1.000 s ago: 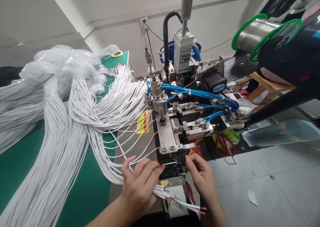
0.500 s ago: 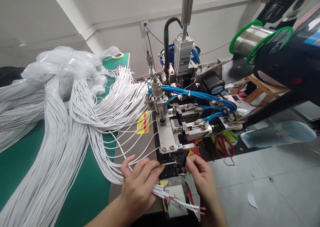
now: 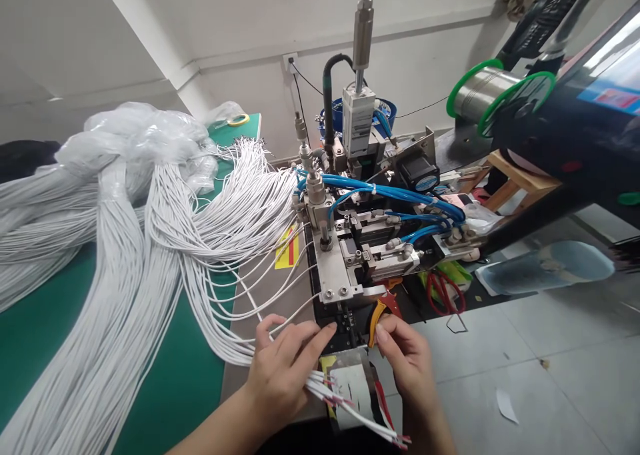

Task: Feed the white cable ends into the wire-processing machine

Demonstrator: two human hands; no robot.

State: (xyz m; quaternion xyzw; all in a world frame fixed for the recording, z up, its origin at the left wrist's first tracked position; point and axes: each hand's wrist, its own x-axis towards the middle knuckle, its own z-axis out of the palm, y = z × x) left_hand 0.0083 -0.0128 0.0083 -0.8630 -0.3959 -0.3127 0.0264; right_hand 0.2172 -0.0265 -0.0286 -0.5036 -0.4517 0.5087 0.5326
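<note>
My left hand point(image 3: 285, 368) is closed around several white cables point(image 3: 320, 385), whose stripped ends with pinkish-red wires stick out below the fingers. Its index finger reaches to the black front block point(image 3: 343, 331) of a metal wire-processing machine point(image 3: 333, 268). Across from it, my right hand point(image 3: 407, 355) has thumb and index finger pinched together beside an orange-and-black tool handle point(image 3: 379, 318). Whatever lies between those fingertips, if anything, is hidden. Just below the block, a paper-covered part point(image 3: 353, 388) sits behind the cable ends.
Long bundles of white cable point(image 3: 125, 295) with plastic wrap cover the green mat point(image 3: 155, 381) at left. Blue air hoses point(image 3: 390, 189) cross the machine. At right are a solder wire spool point(image 3: 487, 98), red-handled scissors point(image 3: 445, 291) and a clear bluish container point(image 3: 550, 268).
The single cable end that showed on the front block is no longer visible there. My left index finger has moved slightly right and up. The view has shifted a little.
</note>
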